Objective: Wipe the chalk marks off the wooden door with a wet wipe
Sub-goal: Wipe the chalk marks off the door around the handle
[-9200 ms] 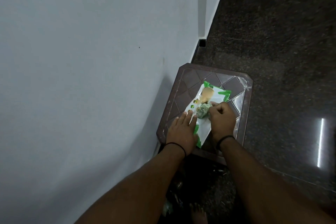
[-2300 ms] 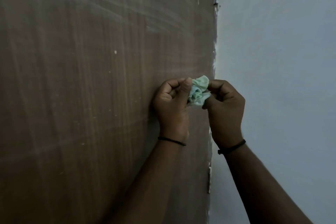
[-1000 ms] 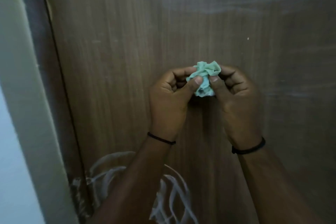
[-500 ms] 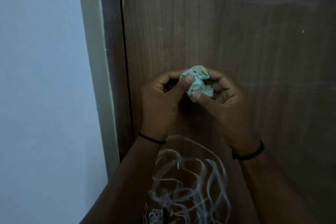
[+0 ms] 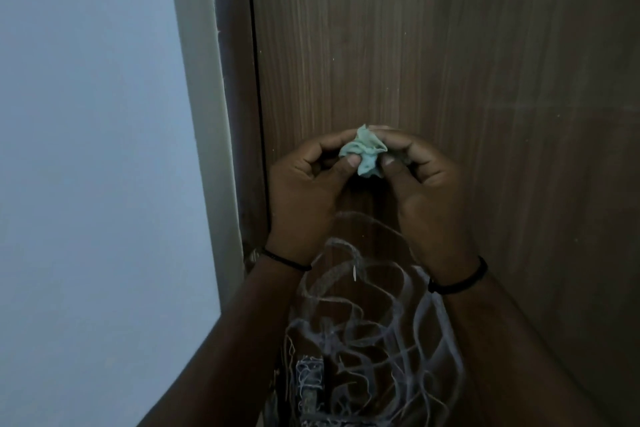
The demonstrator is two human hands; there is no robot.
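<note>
Head view: crumpled wet wipe (image 5: 364, 155) pinched between left hand (image 5: 304, 194) and right hand (image 5: 427, 198), above chalk marks (image 5: 367, 329).

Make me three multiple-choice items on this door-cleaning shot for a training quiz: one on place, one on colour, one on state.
1. Where are the chalk marks relative to the hands?
A. Above them
B. Below them
C. On the wall to the left

2. What colour is the wipe?
A. Pale green
B. Red
C. Black

3. How is the wipe held?
A. Spread flat on the door
B. Lying on the floor
C. Crumpled, pinched by both hands

Answers:
1. B: the white scribbles lie lower on the door, between the forearms.
2. A: the wad looks light green against the brown wood.
3. C: the left hand and the right hand each pinch the bunched wipe with thumb and fingers.
</note>
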